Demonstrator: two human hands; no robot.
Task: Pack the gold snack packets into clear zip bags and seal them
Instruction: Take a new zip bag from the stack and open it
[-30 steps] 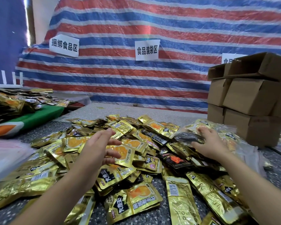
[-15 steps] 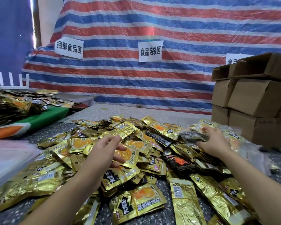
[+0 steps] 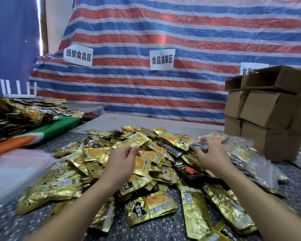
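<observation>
A right hand [image 3: 211, 153] grips a filled clear bag [image 3: 240, 150] at far right; the left hand [image 3: 122, 159], fingers loosely curled, hovers over gold packets [image 3: 146, 160], probably to gather more.

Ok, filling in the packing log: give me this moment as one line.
left hand: open above gold packets | right hand: gripping clear zip bag | stage: filling, unsealed
</observation>
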